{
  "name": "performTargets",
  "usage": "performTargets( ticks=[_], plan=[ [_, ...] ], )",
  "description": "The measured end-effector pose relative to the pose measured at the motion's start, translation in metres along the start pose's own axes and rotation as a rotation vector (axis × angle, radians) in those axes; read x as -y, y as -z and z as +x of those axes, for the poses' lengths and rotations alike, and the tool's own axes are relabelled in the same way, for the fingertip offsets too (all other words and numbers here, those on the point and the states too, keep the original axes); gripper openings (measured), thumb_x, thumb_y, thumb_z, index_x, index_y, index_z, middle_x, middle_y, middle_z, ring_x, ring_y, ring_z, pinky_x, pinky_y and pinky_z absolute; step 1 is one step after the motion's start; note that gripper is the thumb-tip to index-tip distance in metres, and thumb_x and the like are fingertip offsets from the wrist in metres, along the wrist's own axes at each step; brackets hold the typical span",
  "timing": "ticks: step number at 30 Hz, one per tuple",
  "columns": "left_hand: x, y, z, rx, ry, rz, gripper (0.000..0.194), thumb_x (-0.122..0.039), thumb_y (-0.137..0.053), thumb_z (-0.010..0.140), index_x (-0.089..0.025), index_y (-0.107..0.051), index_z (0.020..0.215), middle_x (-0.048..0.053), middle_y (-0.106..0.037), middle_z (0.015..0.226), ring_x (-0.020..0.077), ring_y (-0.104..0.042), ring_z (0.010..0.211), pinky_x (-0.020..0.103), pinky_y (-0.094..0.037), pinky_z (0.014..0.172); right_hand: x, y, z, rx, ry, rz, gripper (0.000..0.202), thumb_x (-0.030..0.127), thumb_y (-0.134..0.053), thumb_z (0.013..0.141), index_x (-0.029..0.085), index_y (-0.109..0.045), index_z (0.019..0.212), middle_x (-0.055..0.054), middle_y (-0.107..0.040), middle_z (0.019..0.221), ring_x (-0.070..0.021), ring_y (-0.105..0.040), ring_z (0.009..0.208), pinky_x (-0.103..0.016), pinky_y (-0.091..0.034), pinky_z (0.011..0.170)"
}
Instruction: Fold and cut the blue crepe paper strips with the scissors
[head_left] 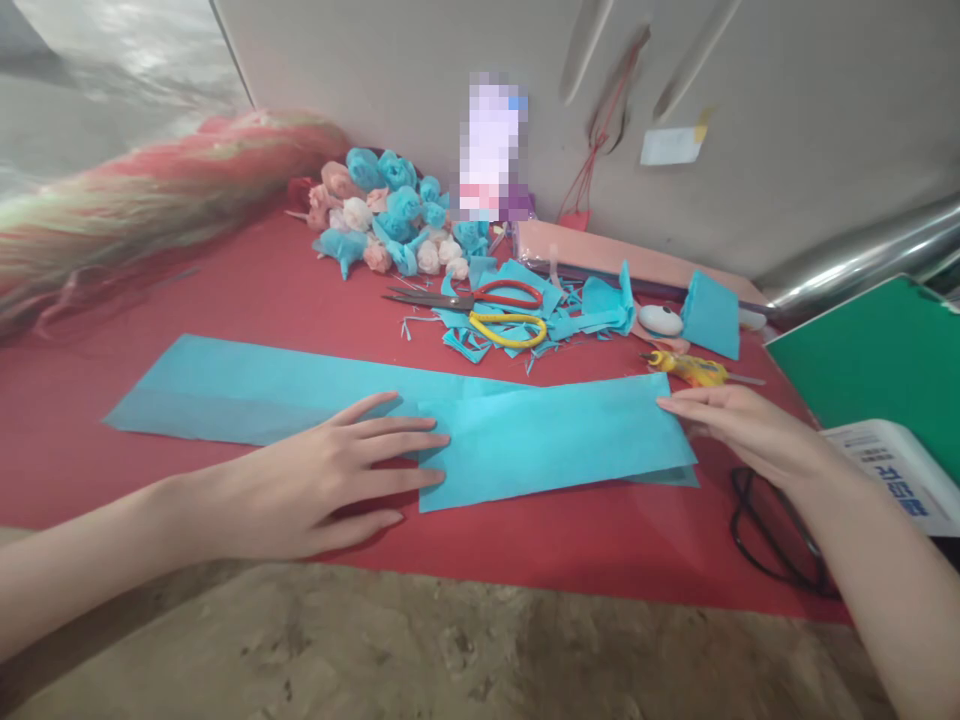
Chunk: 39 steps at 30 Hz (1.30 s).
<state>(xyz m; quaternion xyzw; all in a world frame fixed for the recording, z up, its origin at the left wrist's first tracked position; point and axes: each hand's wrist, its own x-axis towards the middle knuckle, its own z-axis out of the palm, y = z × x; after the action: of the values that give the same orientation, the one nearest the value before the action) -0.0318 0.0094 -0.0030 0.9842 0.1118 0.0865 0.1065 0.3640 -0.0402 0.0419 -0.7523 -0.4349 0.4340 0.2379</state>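
1. A long blue paper strip (420, 420) lies across the frame's centre on the red mat (225, 290), partly folded, uncut.
2. The left hand (330, 480) presses flat on it, fingers spread; the right hand (742, 425) rests open at its right end.
3. Upper centre: finished paper flowers (390, 215), scissors (480, 297), blue scraps (570, 310).

Behind lie 2 scissors (487, 310), a heap of paper flowers (394, 215) and a green folder (877, 370).

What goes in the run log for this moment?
left hand flat on blue paper strip | right hand at strip's right edge | scissors behind, untouched
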Motion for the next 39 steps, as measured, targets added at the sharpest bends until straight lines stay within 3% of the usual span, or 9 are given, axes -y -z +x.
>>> performTargets(
  ticks=[6, 10, 14, 19, 22, 25, 29, 34, 39],
  plan=[
    [-0.001, 0.004, 0.002, -0.043, 0.009, -0.044, 0.037, -0.018, -0.046, 0.090, -0.023, -0.049, 0.127, 0.002, -0.053, 0.135, 0.0156, -0.043, 0.129, 0.035, -0.006, 0.118, 0.012, -0.013, 0.006, 0.091, 0.068, -0.004, 0.038, 0.052, -0.077, 0.057, 0.016, -0.067, 0.065, -0.004, -0.063, 0.070, -0.0172, -0.055, 0.071, -0.033, -0.043, 0.074],
    [-0.001, 0.011, 0.000, -0.166, 0.113, -0.123, 0.036, -0.012, -0.043, 0.091, -0.023, -0.048, 0.124, 0.001, -0.059, 0.125, 0.0146, -0.049, 0.121, 0.034, -0.023, 0.113, 0.028, -0.034, 0.011, 0.211, 0.134, -0.022, 0.035, 0.051, -0.076, 0.058, 0.017, -0.067, 0.063, -0.001, -0.061, 0.067, -0.0150, -0.052, 0.070, -0.031, -0.041, 0.073],
    [-0.003, 0.020, 0.006, -0.264, 0.217, -0.236, 0.029, -0.017, -0.043, 0.092, -0.024, -0.052, 0.118, 0.001, -0.061, 0.118, 0.0154, -0.055, 0.112, 0.025, -0.042, 0.095, 0.052, -0.060, 0.015, 0.359, 0.200, -0.058, 0.032, 0.048, -0.074, 0.061, 0.017, -0.066, 0.063, 0.001, -0.059, 0.065, -0.0125, -0.049, 0.064, -0.029, -0.039, 0.068],
    [-0.002, 0.032, 0.039, -0.181, 0.527, -0.468, 0.030, -0.037, -0.044, 0.091, -0.020, -0.054, 0.115, 0.003, -0.065, 0.110, 0.0165, -0.061, 0.097, 0.026, -0.047, 0.081, 0.084, -0.100, 0.014, 0.531, 0.292, -0.109, 0.035, 0.046, -0.073, 0.063, 0.017, -0.056, 0.052, 0.005, -0.044, 0.054, -0.0082, -0.038, 0.055, -0.027, -0.032, 0.058],
    [0.005, 0.032, 0.062, -0.096, 0.586, -0.526, 0.035, -0.047, -0.042, 0.089, -0.016, -0.056, 0.094, 0.001, -0.064, 0.081, 0.0140, -0.059, 0.073, 0.022, -0.043, 0.060, 0.094, -0.117, 0.010, 0.616, 0.335, -0.128, 0.039, 0.048, -0.072, 0.063, 0.017, -0.052, 0.049, 0.007, -0.036, 0.050, -0.0067, -0.030, 0.052, -0.026, -0.026, 0.053],
    [0.011, 0.024, 0.075, -0.035, 0.496, -0.501, 0.037, -0.047, -0.043, 0.088, -0.015, -0.053, 0.072, -0.002, -0.052, 0.061, 0.0088, -0.046, 0.055, 0.020, -0.031, 0.050, 0.097, -0.125, 0.009, 0.655, 0.357, -0.126, 0.042, 0.051, -0.069, 0.064, 0.018, -0.049, 0.049, 0.008, -0.030, 0.049, -0.0063, -0.026, 0.051, -0.027, -0.023, 0.052],
    [0.015, 0.015, 0.079, -0.042, 0.347, -0.558, 0.036, -0.039, -0.042, 0.090, -0.014, -0.047, 0.064, -0.006, -0.037, 0.052, 0.0056, -0.032, 0.048, 0.020, -0.024, 0.047, 0.095, -0.124, 0.010, 0.685, 0.358, -0.121, 0.044, 0.050, -0.069, 0.064, 0.019, -0.044, 0.047, 0.009, -0.027, 0.049, -0.0059, -0.023, 0.051, -0.027, -0.021, 0.051],
    [0.020, 0.014, 0.080, -0.073, 0.227, -0.660, 0.031, -0.029, -0.042, 0.090, -0.014, -0.045, 0.063, -0.006, -0.035, 0.054, 0.0048, -0.031, 0.049, 0.018, -0.026, 0.048, 0.093, -0.122, 0.013, 0.718, 0.347, -0.091, 0.036, 0.045, -0.070, 0.067, 0.017, -0.051, 0.053, 0.008, -0.033, 0.051, -0.0061, -0.023, 0.051, -0.027, -0.021, 0.052],
    [0.022, 0.015, 0.082, -0.159, 0.262, -0.710, 0.034, -0.028, -0.044, 0.089, -0.015, -0.043, 0.058, -0.007, -0.033, 0.052, 0.0048, -0.030, 0.048, 0.018, -0.025, 0.046, 0.095, -0.121, 0.014, 0.718, 0.342, -0.016, 0.035, 0.044, -0.070, 0.067, 0.017, -0.052, 0.052, 0.008, -0.031, 0.051, -0.0066, -0.025, 0.052, -0.027, -0.023, 0.053]
  ],
)
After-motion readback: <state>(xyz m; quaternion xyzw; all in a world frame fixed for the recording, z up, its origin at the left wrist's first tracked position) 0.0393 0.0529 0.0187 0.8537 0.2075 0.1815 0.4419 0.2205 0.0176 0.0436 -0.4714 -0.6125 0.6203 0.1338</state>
